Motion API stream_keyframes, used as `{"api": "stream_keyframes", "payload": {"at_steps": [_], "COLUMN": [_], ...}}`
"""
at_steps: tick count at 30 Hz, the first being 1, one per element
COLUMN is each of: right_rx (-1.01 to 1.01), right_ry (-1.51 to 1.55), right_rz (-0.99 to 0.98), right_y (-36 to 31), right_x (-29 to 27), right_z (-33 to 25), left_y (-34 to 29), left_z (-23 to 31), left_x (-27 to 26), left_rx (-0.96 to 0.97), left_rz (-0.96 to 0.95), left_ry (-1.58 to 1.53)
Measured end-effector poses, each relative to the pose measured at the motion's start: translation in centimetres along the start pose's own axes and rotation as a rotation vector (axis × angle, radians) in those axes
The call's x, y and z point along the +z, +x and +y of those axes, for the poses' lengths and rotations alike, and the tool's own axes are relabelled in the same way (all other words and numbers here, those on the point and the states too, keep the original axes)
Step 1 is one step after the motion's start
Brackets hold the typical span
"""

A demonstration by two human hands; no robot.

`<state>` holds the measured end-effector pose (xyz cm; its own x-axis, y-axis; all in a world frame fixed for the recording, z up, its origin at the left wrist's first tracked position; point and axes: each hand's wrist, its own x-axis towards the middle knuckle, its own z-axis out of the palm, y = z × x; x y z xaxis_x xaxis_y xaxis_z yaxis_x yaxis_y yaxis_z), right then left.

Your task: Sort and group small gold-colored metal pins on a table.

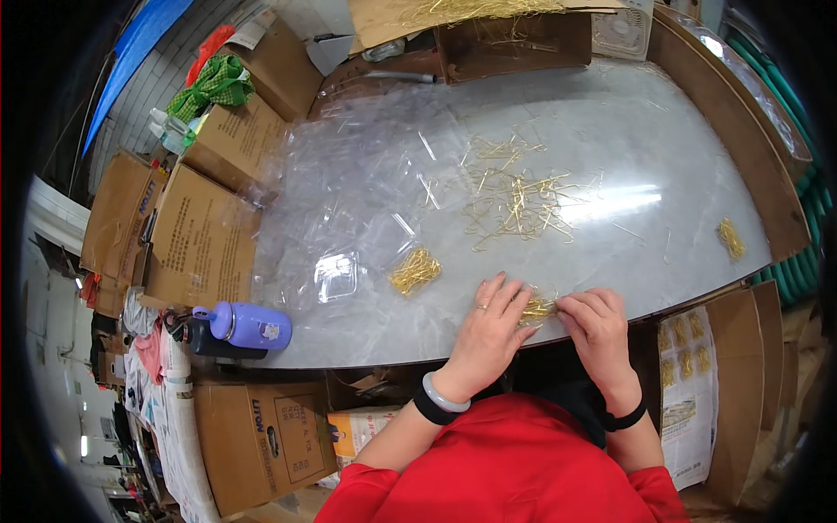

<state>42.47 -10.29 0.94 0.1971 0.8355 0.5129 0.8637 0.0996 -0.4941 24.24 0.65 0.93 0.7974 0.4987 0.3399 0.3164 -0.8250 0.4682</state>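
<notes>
At the table's near edge, a small bunch of gold wire hooks (540, 308) lies between my two hands. My left hand (490, 329) holds its left end, the thumb below and the fingers above. The fingertips of my right hand (598, 329) are pinched together on the bunch's right end. Beyond them spreads a loose, tangled pile of gold wire hooks (523, 202). A gathered clump of hooks (415, 271) sits to the left of my hands, and a smaller bundle (731, 239) is near the table's right edge.
Clear plastic boxes (336, 277) cover the table's left part. A purple bottle (253, 326) lies at the near left corner. Cardboard boxes (202, 248) line the left side; a cardboard strip (741, 122) borders the right. Below right, an open carton holds bagged gold bundles (686, 349).
</notes>
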Motion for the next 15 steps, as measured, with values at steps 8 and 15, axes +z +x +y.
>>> {"api": "stream_keyframes", "payload": {"at_steps": [8,15], "right_rx": [0.087,0.046], "right_ry": [0.224,0.065], "right_rz": [0.061,-0.146], "right_y": [0.6,1.6], "right_x": [2.7,0.9], "right_z": [-2.9,-1.1], "left_y": [-0.6,-0.7], "left_z": [-0.3,-0.4], "left_x": [1.1,0.8], "left_rx": [-0.022,-0.006], "left_rz": [0.080,0.080], "left_ry": [-0.059,-0.065]}}
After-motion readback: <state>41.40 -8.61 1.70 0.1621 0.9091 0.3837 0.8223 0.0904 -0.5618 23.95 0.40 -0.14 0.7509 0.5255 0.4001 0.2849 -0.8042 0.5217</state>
